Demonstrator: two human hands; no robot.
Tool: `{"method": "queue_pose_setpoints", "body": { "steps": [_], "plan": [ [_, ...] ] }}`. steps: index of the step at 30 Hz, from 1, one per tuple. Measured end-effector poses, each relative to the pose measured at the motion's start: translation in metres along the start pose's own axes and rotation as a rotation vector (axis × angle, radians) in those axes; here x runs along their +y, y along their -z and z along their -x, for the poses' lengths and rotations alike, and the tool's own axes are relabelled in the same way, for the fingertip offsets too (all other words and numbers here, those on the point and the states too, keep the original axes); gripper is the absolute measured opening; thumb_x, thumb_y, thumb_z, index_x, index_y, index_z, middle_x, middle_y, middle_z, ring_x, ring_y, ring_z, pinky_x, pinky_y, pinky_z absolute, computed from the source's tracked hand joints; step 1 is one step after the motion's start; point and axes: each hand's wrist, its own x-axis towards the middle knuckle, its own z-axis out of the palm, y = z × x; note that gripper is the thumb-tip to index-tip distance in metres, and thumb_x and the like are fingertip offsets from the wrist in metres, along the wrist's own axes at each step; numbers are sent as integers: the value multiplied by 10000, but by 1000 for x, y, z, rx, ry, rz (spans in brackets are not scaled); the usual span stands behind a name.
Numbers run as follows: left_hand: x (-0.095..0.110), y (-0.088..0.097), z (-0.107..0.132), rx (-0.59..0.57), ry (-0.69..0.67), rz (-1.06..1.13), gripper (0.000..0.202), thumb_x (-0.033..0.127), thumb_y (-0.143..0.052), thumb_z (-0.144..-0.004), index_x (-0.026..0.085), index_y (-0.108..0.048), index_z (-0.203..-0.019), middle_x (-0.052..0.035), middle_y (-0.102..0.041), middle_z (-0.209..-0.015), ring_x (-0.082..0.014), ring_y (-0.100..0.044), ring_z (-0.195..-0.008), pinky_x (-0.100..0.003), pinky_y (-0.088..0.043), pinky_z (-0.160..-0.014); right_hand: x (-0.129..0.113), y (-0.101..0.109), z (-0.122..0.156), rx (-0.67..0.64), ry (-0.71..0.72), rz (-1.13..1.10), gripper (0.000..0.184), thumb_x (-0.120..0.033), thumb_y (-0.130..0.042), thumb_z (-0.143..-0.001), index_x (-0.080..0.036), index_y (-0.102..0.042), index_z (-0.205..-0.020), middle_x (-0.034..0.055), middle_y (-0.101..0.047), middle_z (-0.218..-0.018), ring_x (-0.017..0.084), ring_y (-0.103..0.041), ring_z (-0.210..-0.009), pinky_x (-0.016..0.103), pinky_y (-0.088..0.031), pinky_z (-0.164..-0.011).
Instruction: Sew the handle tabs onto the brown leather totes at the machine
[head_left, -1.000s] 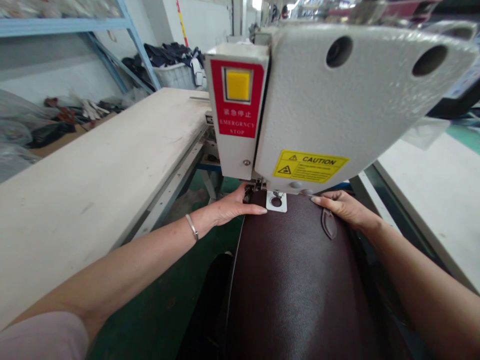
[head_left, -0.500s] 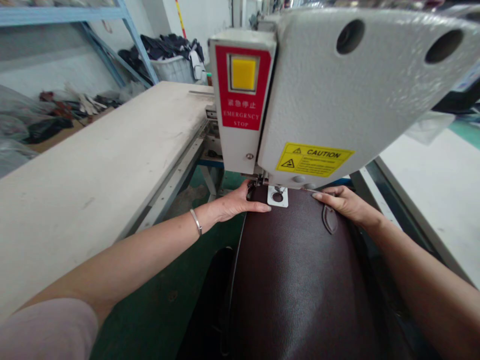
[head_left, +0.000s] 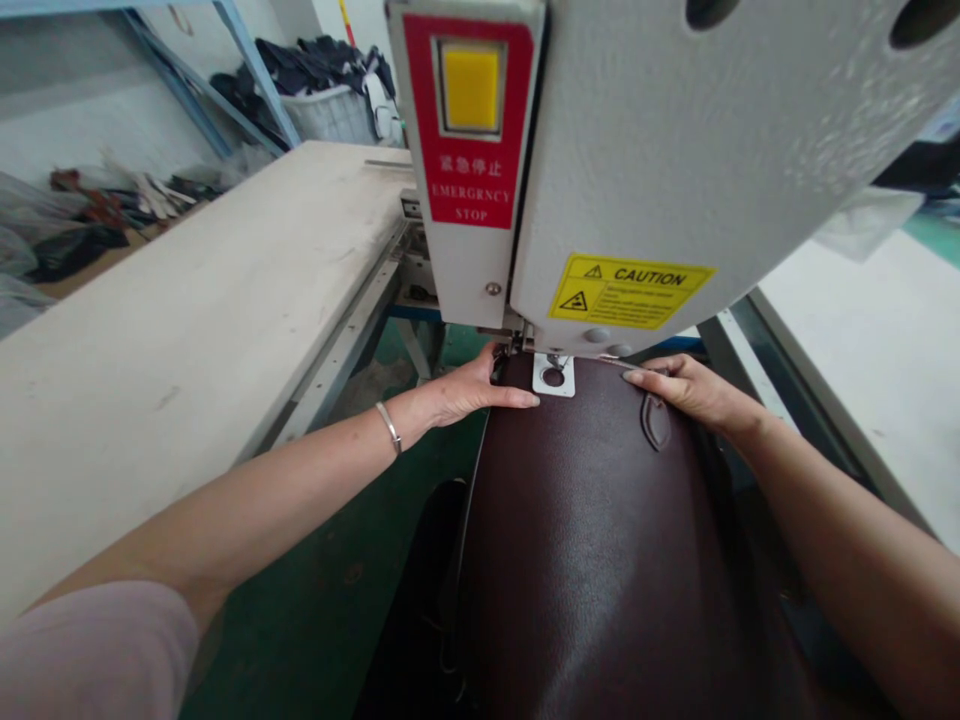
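Observation:
A large dark brown leather piece [head_left: 570, 520] curves down toward me from under the head of a grey sewing machine [head_left: 660, 150]. The machine's white presser plate [head_left: 553, 376], with a round hole, rests on the leather near its far edge. My left hand [head_left: 480, 388] grips the leather's left edge, thumb on top and the other fingers mostly hidden behind. On the right side, my right hand [head_left: 679, 385] pinches the far edge, its thumb over the top. Just below that hand sits a leaf-shaped leather tab [head_left: 655, 422].
A pale tabletop [head_left: 225, 280] extends on the left, and another white tabletop [head_left: 847, 340] lies right. On the machine's front are a yellow emergency stop button [head_left: 470, 88] and a caution label [head_left: 631, 291]. A bin of dark cloth [head_left: 330, 110] stands behind.
The view has shifted, so the machine looks slightly larger and everything sits higher in the picture. Both hands keep their hold on the leather, with no clear movement against it.

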Motion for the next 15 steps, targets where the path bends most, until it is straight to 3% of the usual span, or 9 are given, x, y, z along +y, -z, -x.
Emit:
{"method": "queue_pose_setpoints", "body": {
  "steps": [6, 11, 15],
  "plan": [
    [-5, 1, -1, 10, -54, -41, 993, 326, -867, -634, 129, -336, -1450, -192, -395, -1502, -293, -358, -1406, -459, -228, -1196, -19, -8, 1, 62, 12, 21, 534, -683, -811, -644, -174, -655, -683, 33, -567, -649, 160, -521, -636, 259, -403, -546],
    [-4, 1, -1, 7, -36, -34, 1011, 322, -872, -625, 137, -327, -1457, -195, -378, -1516, -301, -334, -1422, -479, -200, -1203, -30, -4, -4, -16, -23, 70, 426, -588, -854, -659, -191, -725, -746, 57, -623, -651, 268, -613, -794, 327, -515, -677],
    [1, -2, 0, 1, -21, -9, 984, 307, -865, -626, 159, -348, -1450, -188, -358, -1533, -314, -295, -1444, -504, -160, -1209, -36, -4, -16, -77, -4, -10, 391, -447, -917, -614, -216, -761, -889, 57, -695, -787, 294, -643, -886, 369, -552, -795]
  ]
}}
